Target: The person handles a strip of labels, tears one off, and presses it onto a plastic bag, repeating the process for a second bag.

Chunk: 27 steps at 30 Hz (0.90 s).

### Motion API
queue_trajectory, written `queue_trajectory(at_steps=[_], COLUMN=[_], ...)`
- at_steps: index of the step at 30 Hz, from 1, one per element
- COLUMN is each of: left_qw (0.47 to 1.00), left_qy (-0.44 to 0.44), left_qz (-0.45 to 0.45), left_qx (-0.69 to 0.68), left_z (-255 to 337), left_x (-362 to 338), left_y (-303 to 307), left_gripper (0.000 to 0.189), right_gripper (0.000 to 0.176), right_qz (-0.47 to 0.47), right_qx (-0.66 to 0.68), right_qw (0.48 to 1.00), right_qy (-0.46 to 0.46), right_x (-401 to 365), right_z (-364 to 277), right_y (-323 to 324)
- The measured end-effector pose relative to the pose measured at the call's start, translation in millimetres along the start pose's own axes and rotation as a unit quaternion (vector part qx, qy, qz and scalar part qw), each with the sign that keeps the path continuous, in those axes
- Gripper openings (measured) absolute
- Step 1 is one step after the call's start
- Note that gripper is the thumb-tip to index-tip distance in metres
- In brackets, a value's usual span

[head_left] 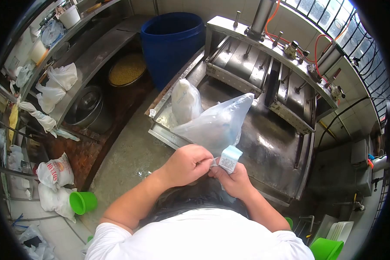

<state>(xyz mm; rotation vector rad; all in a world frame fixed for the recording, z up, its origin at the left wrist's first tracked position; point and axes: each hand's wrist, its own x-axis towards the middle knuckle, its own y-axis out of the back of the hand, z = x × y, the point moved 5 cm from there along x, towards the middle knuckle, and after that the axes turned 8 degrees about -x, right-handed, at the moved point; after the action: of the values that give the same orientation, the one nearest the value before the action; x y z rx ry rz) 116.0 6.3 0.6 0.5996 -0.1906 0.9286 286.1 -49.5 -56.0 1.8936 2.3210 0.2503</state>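
My right hand (235, 178) is closed around a small white and light-blue packet (229, 159) with lines of printed text on its side. Close beside it, my left hand (187, 164) is closed in a pinch on a thin whitish strip (214, 162) that reaches toward the packet. Just beyond both hands, a translucent plastic bag (219, 123) with whitish contents leans on the steel press table (271, 143). A second filled plastic bag (186, 102) stands upright behind it, by the table's left corner.
Press frames (234, 71) with cylinders and orange hoses span the table's back. A blue barrel (173, 50) stands at back left, near a round container of yellowish grains (128, 70). On the left floor are a green bucket (83, 203) and white sacks (56, 171).
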Motion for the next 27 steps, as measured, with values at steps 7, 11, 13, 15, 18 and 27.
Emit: queue_trajectory(at_steps=[7, 11, 13, 15, 18, 27], left_qw=[0.98, 0.973, 0.964, 0.945, 0.927, 0.92], left_qy=[0.12, -0.02, -0.084, -0.151, -0.203, -0.246], left_qz=[0.147, 0.221, 0.21, 0.196, 0.168, 0.048], left_qx=[-0.058, 0.067, 0.142, 0.215, 0.266, 0.302], left_z=[-6, 12, 21, 30, 36, 36], left_x=[-5, 12, 21, 29, 32, 22], left_y=[7, 5, 1, -6, -17, -53], left_gripper=[0.004, 0.008, 0.012, 0.016, 0.024, 0.027], right_gripper=[0.017, 0.02, 0.023, 0.024, 0.027, 0.013], right_qz=[0.048, 0.16, 0.23, 0.237, 0.245, 0.207], right_qx=[0.135, 0.171, 0.209, 0.234, 0.285, 0.332], right_qw=[0.983, 0.962, 0.943, 0.936, 0.921, 0.92], right_qy=[-0.116, -0.142, -0.121, -0.112, -0.101, -0.025], right_x=[-10, -15, -15, -12, -7, -2], right_z=[14, 17, 19, 14, 4, -16], right_y=[13, 33, 41, 42, 42, 40])
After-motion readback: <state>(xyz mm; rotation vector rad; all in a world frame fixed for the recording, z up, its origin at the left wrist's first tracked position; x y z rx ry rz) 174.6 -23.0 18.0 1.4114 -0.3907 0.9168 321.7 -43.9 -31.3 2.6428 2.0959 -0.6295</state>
